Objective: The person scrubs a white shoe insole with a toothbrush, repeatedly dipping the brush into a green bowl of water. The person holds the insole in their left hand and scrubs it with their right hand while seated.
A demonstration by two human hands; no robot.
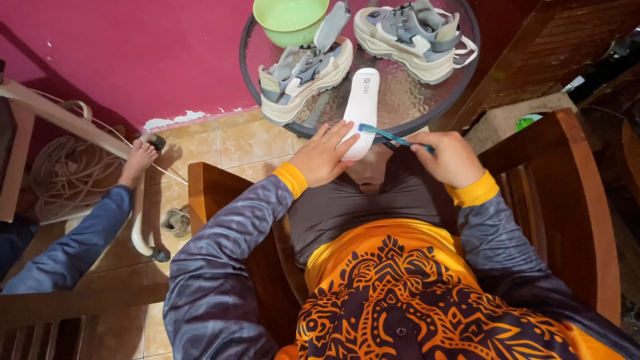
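At the near edge of the round glass table (427, 110), the left hand (323, 157) lies open with fingers pressing a white insole (362, 107) flat. The right hand (452, 159) is closed around a blue toothbrush (387, 135), its bristles touching the insole's near end. Two grey sneakers (303, 73) and a green bowl (290, 19) sit beyond.

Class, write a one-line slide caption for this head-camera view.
Left hand steadies a white shoe insole on a round glass table while right hand holds a blue toothbrush.
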